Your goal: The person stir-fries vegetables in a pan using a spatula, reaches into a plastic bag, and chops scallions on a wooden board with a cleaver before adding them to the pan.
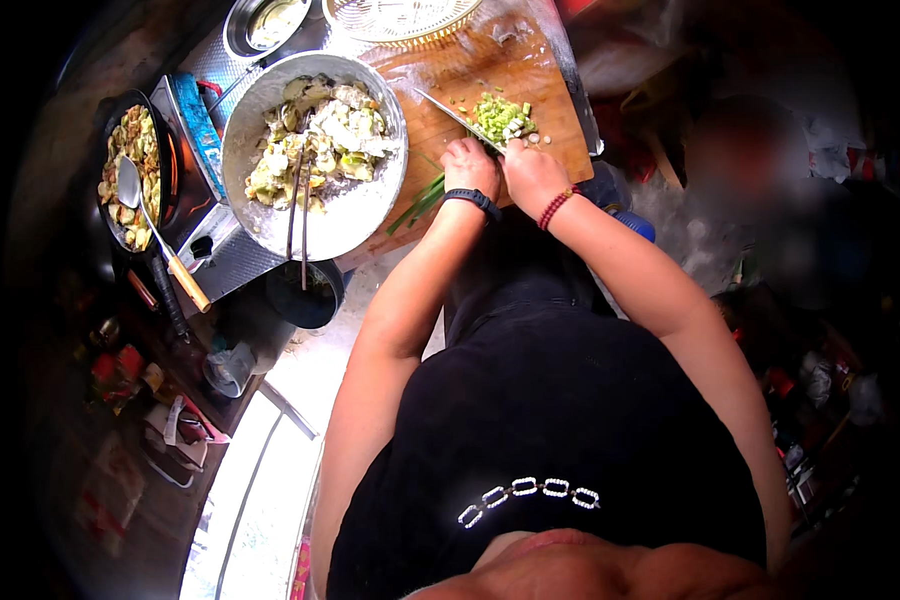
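mid-chop: left hand (pixel 470 165) fingers curled pinning scallions (pixel 417 203) on board (pixel 450 80); right hand (pixel 532 172) fingers closed round knife (pixel 455 115); next cut needs stalks fed forward.

We see a cramped, dim cooking corner. A wooden board (pixel 450 80) lies on a metal counter (pixel 210 75), with a small stove (pixel 195 150) just beside it at the left. Beyond the stove a dark shelf (pixel 130 400) carries jars and packets, too blurred for us to tell apart. A pale floor (pixel 270 470) shows at the lower left, brightly lit, with a thin rod across it. At the right we make out only dark clutter (pixel 820 380). Daylight falls on the counter and board; the rim stays in shadow.
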The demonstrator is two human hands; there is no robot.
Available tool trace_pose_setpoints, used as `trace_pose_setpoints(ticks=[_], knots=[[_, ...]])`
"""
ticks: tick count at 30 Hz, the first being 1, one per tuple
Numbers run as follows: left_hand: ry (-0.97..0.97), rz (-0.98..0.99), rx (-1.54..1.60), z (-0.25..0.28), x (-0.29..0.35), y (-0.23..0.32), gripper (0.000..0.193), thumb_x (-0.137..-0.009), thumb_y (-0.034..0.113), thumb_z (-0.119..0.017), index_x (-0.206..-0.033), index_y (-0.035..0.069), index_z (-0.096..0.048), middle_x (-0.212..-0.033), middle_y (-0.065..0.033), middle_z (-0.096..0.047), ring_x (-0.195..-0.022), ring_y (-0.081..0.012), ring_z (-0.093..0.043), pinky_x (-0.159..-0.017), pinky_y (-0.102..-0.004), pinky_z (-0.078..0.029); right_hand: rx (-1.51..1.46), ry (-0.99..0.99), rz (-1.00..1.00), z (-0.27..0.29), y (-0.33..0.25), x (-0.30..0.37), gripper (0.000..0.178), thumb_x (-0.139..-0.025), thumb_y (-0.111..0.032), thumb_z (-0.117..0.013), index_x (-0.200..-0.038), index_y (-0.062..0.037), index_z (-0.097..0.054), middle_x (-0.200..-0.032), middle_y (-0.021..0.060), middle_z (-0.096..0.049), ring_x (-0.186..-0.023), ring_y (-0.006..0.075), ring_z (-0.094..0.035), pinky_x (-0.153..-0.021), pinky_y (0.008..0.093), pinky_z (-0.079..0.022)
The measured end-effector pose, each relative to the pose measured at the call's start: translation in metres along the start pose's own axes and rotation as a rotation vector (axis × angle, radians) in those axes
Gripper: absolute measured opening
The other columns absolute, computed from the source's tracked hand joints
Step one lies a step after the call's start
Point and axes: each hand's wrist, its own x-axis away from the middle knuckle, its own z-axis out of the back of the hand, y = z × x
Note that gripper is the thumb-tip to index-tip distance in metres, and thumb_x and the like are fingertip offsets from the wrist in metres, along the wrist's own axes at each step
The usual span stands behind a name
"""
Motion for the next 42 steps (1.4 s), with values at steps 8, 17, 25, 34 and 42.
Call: trace_pose_setpoints(ticks=[8, 17, 25, 34, 42], knots=[[-0.18, 0.017, -0.037, -0.003, -0.009, -0.004, 0.03, -0.08, 0.021, -0.052, -0.101, 0.002, -0.062, -0.102, -0.0154, -0.056, -0.094, -0.0343, -0.048, -0.079, -0.044, -0.042, 0.089, -0.166, -0.053, 0.046, -0.022, 0.043, 0.012, -0.083, -0.006, -0.044, -0.087, 0.0039, -0.051, -0.073, 0.0247, -0.064, -0.071, 0.0383, -0.066, -0.063, 0.0473, -0.053], [0.014, 0.013, 0.032, -0.003, -0.005, -0.002, 0.024, -0.08, 0.019, -0.051, -0.091, 0.001, -0.062, -0.099, -0.0163, -0.054, -0.091, -0.0339, -0.049, -0.075, -0.0433, -0.044, 0.016, 0.025, -0.019, -0.008, -0.012, -0.009, 0.012, -0.083, -0.008, -0.049, -0.087, 0.0035, -0.051, -0.071, 0.0244, -0.064, -0.069, 0.0383, -0.065, -0.061, 0.046, -0.053], [0.026, 0.034, 0.046, -0.016, -0.005, -0.006, 0.026, -0.078, 0.017, -0.051, -0.095, 0.0, -0.062, -0.094, -0.0152, -0.055, -0.091, -0.0321, -0.048, -0.072, -0.0418, -0.042, 0.103, -0.215, -0.115, 0.037, -0.027, 0.033, 0.015, -0.084, -0.006, -0.043, -0.088, 0.0052, -0.052, -0.077, 0.0278, -0.063, -0.074, 0.0407, -0.065, -0.067, 0.0487, -0.052], [0.149, 0.015, 0.11, -0.024, 0.001, -0.008, 0.027, -0.076, 0.019, -0.055, -0.092, -0.003, -0.06, -0.098, -0.0156, -0.052, -0.09, -0.0325, -0.046, -0.073, -0.042, -0.041, -0.072, 0.006, 0.023, 0.012, -0.009, 0.005, 0.021, -0.088, -0.018, -0.051, -0.087, 0.0028, -0.052, -0.07, 0.0258, -0.061, -0.069, 0.0419, -0.062, -0.063, 0.0523, -0.048], [0.127, -0.016, 0.09, -0.01, 0.003, -0.006, 0.024, -0.075, 0.019, -0.055, -0.089, 0.0, -0.06, -0.093, -0.0142, -0.05, -0.087, -0.0309, -0.046, -0.071, -0.0404, -0.04, -0.014, -0.115, -0.102, 0.006, -0.019, 0.013, 0.014, -0.082, -0.006, -0.048, -0.09, 0.0047, -0.052, -0.078, 0.0267, -0.064, -0.077, 0.0408, -0.065, -0.068, 0.0479, -0.052]])
